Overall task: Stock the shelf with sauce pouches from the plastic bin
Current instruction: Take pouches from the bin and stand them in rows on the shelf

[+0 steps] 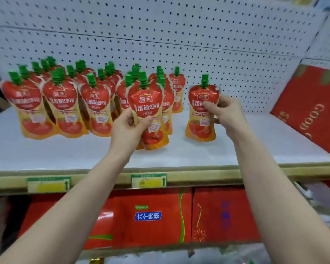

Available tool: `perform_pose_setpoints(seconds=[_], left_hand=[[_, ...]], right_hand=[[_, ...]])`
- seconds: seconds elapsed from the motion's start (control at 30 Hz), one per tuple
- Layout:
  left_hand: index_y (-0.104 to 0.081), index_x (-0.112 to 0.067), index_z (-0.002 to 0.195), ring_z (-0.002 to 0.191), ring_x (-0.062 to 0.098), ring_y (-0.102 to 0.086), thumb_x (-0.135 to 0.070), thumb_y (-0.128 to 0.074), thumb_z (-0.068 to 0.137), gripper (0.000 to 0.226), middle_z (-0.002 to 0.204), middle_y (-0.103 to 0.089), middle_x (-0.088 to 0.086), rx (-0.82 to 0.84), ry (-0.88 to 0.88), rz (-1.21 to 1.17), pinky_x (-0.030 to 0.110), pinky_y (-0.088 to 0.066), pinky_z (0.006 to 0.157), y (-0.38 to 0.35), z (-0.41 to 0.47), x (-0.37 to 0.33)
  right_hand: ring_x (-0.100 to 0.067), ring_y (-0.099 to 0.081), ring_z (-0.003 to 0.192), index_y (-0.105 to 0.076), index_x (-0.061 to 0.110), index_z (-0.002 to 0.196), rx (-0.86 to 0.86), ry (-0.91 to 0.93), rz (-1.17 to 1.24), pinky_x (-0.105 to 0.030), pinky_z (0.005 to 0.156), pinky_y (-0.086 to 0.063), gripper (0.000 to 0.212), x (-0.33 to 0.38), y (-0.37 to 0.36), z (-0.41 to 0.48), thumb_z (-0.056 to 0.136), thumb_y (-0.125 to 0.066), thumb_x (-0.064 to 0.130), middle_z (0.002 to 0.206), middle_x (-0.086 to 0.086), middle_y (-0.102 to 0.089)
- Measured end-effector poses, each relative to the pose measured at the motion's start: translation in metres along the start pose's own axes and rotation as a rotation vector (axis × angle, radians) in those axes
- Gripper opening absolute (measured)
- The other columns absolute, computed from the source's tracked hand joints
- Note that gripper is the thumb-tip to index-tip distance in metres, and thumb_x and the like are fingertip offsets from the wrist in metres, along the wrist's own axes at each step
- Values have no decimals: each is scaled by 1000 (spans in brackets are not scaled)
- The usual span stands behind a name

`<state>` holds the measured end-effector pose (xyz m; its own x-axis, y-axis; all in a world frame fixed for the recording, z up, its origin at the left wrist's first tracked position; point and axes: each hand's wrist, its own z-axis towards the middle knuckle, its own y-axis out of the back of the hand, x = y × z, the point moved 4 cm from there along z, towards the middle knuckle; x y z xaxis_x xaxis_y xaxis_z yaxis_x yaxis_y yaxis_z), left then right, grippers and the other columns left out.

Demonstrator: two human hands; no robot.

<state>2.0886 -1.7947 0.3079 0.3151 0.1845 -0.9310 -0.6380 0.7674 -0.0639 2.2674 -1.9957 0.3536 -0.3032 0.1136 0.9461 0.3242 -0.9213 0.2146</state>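
Several red and yellow sauce pouches with green caps (63,103) stand in rows on the white shelf (65,151), from the left to the middle. My left hand (129,126) grips one pouch (149,103) by its middle, at the front of the middle row, its base at the shelf surface. My right hand (227,113) pinches another pouch (201,122) at its right side; it stands apart to the right of the rows. The plastic bin is not in view.
A white pegboard (179,35) backs the shelf. A red carton (312,111) leans at the shelf's right end. Price tags (149,181) sit on the shelf's front edge. Red boxes (151,216) fill the shelf below.
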Motion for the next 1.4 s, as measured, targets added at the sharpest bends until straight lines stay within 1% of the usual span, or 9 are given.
perform_pose_setpoints(seconds=[0.27, 0.5, 0.7, 0.93, 1.1, 1.2, 1.27, 1.33, 1.4], left_hand=[[-66, -22, 115, 105, 9, -66, -22, -71, 86, 29, 108, -72, -10, -31, 78, 32, 30, -55, 87, -12, 29, 30], [-65, -18, 114, 102, 6, -67, -14, -69, 86, 29, 107, -73, -10, -64, 69, 11, 22, -55, 83, -15, 39, 39], [-64, -16, 115, 104, 12, -68, -14, -69, 84, 32, 109, -73, -5, -37, 64, -10, 24, -55, 82, -12, 41, 44], [-64, -15, 117, 104, 13, -68, -18, -70, 81, 37, 110, -73, -4, -5, 93, -28, 30, -56, 86, -15, 38, 47], [-63, -15, 118, 104, 15, -68, -17, -70, 83, 35, 110, -72, -2, 24, 122, -26, 33, -56, 88, -17, 35, 49], [-64, -17, 116, 104, 14, -68, -17, -70, 84, 33, 109, -72, -4, 41, 125, -24, 32, -56, 87, -20, 30, 47], [-64, -17, 117, 104, 13, -68, -16, -70, 84, 33, 110, -72, -3, 51, 132, -31, 31, -57, 87, -22, 26, 45], [-64, -15, 117, 104, 15, -68, -16, -70, 84, 33, 110, -72, -1, 63, 140, -38, 34, -56, 87, -26, 23, 44], [-65, -14, 115, 102, 16, -68, -16, -70, 84, 31, 109, -73, 0, 78, 146, -34, 36, -57, 88, -32, 19, 44]], right_hand=[[-28, -72, 92, -68, 25, 96, -8, -133, 3, -54, 86, -58, 19, -66, -38, 123, 79, -76, 23, 101, -7, -75], [-25, -71, 94, -64, 10, 115, 59, -120, 22, -50, 88, -58, 29, -69, -74, 172, 88, -71, 17, 108, -9, -72], [-28, -69, 100, -57, 9, 122, 133, -89, 11, -46, 87, -58, 32, -72, -84, 180, 92, -66, 15, 113, -12, -70], [-6, -65, 85, -49, 8, 130, 223, -95, 39, -16, 58, -52, 32, -69, -80, 174, 99, -56, 9, 103, 1, -66], [-9, -64, 92, -43, 8, 136, 226, -95, -9, -25, 69, -54, 39, -64, -79, 169, 99, -57, 13, 121, -8, -63], [-17, -59, 101, -40, 12, 136, 168, -95, -93, -32, 80, -52, 49, -60, -71, 160, 94, -64, 21, 121, -8, -57], [-13, -57, 94, -45, 16, 132, 15, -36, -163, -32, 78, -47, 47, -52, -57, 146, 91, -67, 27, 110, -1, -56], [-6, -56, 78, -56, 16, 113, -94, 71, -123, -27, 71, -46, 25, -33, -48, 118, 93, -64, 28, 91, 5, -59], [-8, -57, 68, -63, 17, 90, 17, 143, -7, -23, 62, -45, 17, -17, -49, 84, 97, -58, 31, 78, 2, -63]])
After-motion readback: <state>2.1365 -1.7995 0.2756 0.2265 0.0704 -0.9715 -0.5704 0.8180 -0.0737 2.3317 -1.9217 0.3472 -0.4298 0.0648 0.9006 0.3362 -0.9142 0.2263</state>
